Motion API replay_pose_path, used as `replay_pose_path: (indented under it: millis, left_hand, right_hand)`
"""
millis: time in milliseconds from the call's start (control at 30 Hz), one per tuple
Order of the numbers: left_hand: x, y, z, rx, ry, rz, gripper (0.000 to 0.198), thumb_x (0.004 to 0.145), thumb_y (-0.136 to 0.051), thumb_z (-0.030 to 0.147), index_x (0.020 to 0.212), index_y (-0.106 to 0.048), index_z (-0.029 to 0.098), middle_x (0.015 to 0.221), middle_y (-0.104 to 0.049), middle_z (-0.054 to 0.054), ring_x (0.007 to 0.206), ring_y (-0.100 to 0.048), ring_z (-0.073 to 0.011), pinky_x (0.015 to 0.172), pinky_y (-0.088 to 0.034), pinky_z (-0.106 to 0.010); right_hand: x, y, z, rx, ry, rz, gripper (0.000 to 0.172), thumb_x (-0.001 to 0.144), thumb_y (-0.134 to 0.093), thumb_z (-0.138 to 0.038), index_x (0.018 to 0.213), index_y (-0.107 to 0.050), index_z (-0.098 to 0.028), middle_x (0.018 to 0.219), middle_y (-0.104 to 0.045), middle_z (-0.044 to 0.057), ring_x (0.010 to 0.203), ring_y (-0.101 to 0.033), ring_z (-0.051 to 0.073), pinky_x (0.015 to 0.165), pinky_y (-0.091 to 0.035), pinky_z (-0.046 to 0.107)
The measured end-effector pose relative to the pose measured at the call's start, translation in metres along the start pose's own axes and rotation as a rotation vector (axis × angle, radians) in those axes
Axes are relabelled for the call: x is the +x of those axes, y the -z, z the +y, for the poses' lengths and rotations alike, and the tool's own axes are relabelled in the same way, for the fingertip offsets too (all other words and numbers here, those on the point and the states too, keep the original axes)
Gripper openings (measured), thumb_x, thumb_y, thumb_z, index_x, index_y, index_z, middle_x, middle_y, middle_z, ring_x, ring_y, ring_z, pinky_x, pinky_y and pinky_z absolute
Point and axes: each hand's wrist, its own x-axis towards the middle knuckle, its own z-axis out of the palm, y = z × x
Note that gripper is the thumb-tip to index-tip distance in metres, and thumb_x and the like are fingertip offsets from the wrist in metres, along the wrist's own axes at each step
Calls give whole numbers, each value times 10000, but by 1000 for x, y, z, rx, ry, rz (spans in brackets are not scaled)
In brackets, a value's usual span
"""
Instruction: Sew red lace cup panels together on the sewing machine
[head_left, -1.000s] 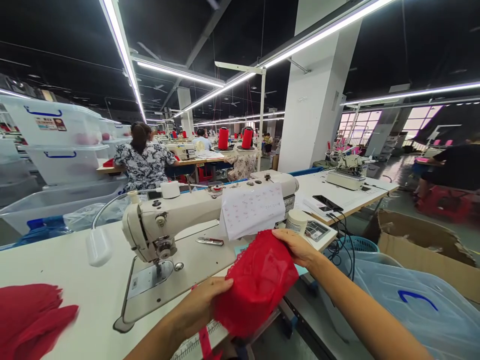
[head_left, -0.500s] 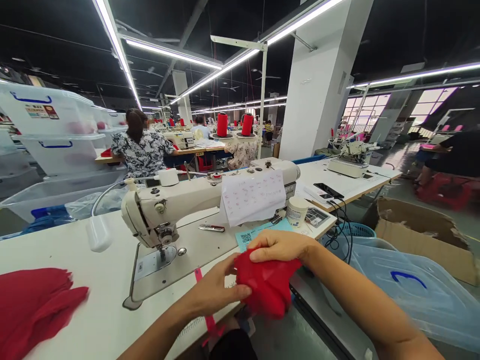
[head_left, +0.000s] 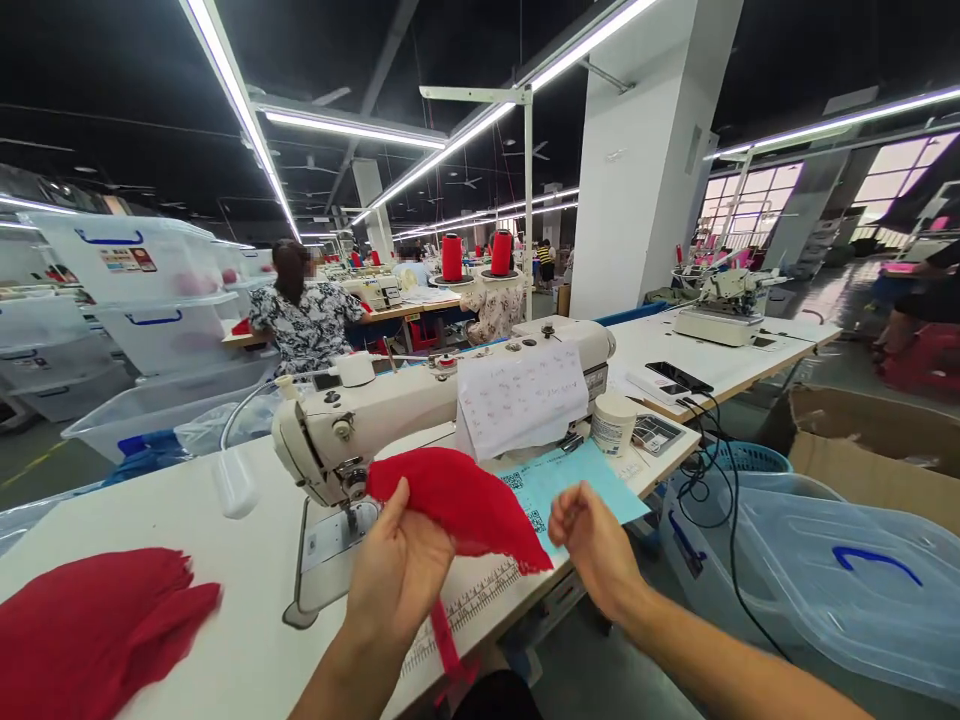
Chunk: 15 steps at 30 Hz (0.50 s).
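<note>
While the left hand is gripping a red cloth piece between its thumb and fingers, holding it above the bench in front of the white sewing machine, the right hand is hovering at four o'clock from the cloth, just beside its pointed end, its fingers half-open and loosely curling. From that cloth, a blue printed sheet is lying at three o'clock and a white tub is standing at two. A red strip is crossing a printed ruler at six o'clock, and a red fabric heap is resting toward nine.
</note>
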Motion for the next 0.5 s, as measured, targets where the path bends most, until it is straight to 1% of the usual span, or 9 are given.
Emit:
replay_pose_path:
  millis: [67, 100, 133, 167, 200, 267, 367, 433, 500]
  left_hand:
    - [3, 1, 1, -44, -50, -10, 440, 944, -197, 238, 1088, -609, 183, 865, -699, -50, 834, -646, -169, 887, -460, -348]
    - [5, 1, 0, -58, -59, -21, 448, 946, -185, 247, 1108, -598, 184, 875, -698, -56, 837, -647, -175, 889, -459, -358]
    - [6, 0, -2, -70, -65, -30, 461, 947, -171, 260, 1124, -590, 184, 885, -697, -62, 840, -647, -180, 889, -460, -363]
    - [6, -1, -4, -80, -70, -37, 472, 948, -160, 272, 1137, -582, 183, 897, -694, -68, 848, -646, -183, 890, -460, -362]
    - [6, -2, -6, -88, -70, -40, 476, 947, -156, 279, 1145, -578, 181, 910, -692, -73, 857, -645, -184, 890, -461, -357]
    - [3, -4, -12, -96, -67, -36, 460, 944, -173, 274, 1154, -573, 182, 933, -687, -78, 876, -641, -182, 890, -464, -340]
    - [-4, -4, -20, -92, -61, 10, 441, 935, -192, 233, 1145, -578, 194, 937, -686, -78, 867, -642, -177, 874, -476, -335]
    - [-8, -1, -24, -86, -66, 71, 435, 927, -204, 216, 1105, -600, 191, 928, -686, -81, 844, -646, -184, 848, -491, -354]
    - [-8, 3, -27, -76, -57, 128, 420, 918, -229, 205, 1017, -636, 177, 900, -688, -81, 809, -649, -188, 814, -505, -366]
  right_hand:
    - [-25, 4, 23, 71, -232, -121, 545, 633, -596, -684, 515, -497, -161, 475, -475, -15, 396, -411, 90, 451, -320, 228]
    - [-35, 2, 32, 97, -392, -210, 591, 636, -558, -722, 525, -536, -142, 489, -514, 16, 387, -436, 103, 432, -320, 229]
    - [-42, -1, 40, 142, -509, -270, 634, 626, -537, -751, 594, -591, -120, 558, -570, 54, 428, -493, 129, 454, -361, 244]
    - [-46, -6, 45, 209, -578, -295, 664, 609, -544, -759, 682, -630, -105, 638, -612, 84, 500, -548, 159, 495, -404, 260]
    - [-48, -13, 47, 287, -605, -297, 677, 599, -563, -751, 759, -648, -99, 725, -638, 107, 588, -588, 185, 546, -438, 277]
    - [-44, -25, 46, 453, -549, -252, 633, 605, -616, -693, 862, -653, -116, 849, -653, 108, 762, -609, 210, 662, -470, 293]
    - [-32, -34, 38, 616, -420, -112, 487, 608, -691, -576, 852, -663, -155, 848, -670, 63, 826, -605, 199, 735, -482, 287]
    - [-26, -30, 34, 634, -374, 20, 425, 571, -755, -476, 845, -669, -162, 852, -678, 47, 805, -612, 193, 733, -494, 287]
    - [-22, -20, 30, 598, -330, 116, 415, 533, -799, -373, 858, -668, -149, 891, -678, 54, 802, -617, 196, 719, -505, 285]
